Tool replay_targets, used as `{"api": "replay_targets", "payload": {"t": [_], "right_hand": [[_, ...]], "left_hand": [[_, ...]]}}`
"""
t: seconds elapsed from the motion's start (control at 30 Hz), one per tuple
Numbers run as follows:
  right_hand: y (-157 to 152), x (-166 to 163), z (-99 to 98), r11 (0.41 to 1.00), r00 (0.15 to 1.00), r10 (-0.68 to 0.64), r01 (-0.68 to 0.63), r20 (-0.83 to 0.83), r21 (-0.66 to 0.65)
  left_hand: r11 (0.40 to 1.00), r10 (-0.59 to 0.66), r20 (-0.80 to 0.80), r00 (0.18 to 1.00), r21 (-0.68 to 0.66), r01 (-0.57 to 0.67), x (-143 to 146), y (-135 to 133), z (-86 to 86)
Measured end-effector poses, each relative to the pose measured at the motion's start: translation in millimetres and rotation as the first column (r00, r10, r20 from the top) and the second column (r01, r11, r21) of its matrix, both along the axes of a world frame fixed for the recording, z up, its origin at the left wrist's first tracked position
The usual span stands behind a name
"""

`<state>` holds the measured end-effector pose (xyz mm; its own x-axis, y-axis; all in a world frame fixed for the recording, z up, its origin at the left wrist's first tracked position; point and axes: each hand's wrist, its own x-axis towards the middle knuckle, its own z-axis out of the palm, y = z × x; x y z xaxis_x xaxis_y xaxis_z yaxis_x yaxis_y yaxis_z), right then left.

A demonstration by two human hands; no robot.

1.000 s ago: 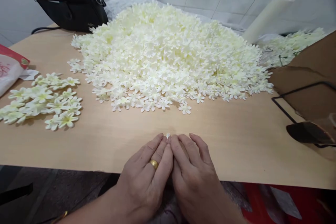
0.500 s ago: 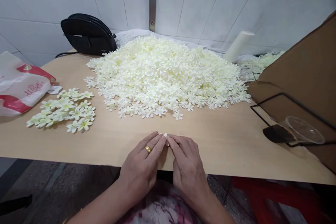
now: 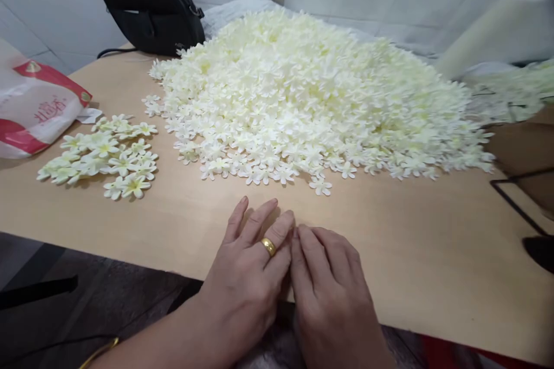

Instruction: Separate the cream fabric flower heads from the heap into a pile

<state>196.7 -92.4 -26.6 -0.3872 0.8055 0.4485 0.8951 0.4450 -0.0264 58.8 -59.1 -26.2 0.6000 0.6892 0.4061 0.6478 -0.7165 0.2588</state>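
My left hand (image 3: 249, 271), a gold ring on one finger, has its outer fingers spread over the tabletop. Its thumb is hidden and its index finger bends in against my right hand. My right hand (image 3: 331, 285) has its fingers together and bent, the tips pinched against the left fingers. The small white artificial flower seen between the fingertips a moment ago is covered by them now. Beyond my hands lies a big heap of white-yellow artificial flowers (image 3: 303, 98). To the left, several flowers form a small flat cluster (image 3: 108, 155).
A black bag (image 3: 149, 11) stands at the back left by the tiled wall. A white-and-red plastic bag (image 3: 38, 106) lies at the left. At the right are a pale tube (image 3: 489, 34), brown cardboard (image 3: 523, 150) and a black wire frame (image 3: 515, 196). The wooden tabletop (image 3: 433, 253) ends just before me.
The view has moved closer and tilted down. My left outer fingers have spread apart, and both hands have closed over the small white flower, which no longer shows.
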Motion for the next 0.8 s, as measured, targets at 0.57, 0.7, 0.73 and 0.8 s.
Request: {"api": "replay_targets", "payload": {"t": [0.57,0.7,0.73,0.8], "right_hand": [[7.9,5.8,-2.2,0.988,0.868,-0.076,-0.001,-0.49,-0.154],[9.2,7.5,-2.2,0.972,0.801,-0.188,0.069,-0.568,-0.225],[9.7,7.3,-2.3,0.968,0.802,-0.206,0.084,-0.56,-0.236],[10.8,6.5,-2.0,0.964,0.814,-0.217,0.092,-0.538,-0.25]], "left_hand": [[0.936,0.275,0.124,0.953,-0.26,-0.236,5.1,10.5,18.0],[0.918,0.258,0.056,0.964,-0.324,-0.227,11.7,16.7,23.0],[0.915,0.249,0.049,0.967,-0.34,-0.218,13.2,18.5,23.4],[0.91,0.225,0.054,0.973,-0.368,-0.19,16.2,21.3,23.5]]}}
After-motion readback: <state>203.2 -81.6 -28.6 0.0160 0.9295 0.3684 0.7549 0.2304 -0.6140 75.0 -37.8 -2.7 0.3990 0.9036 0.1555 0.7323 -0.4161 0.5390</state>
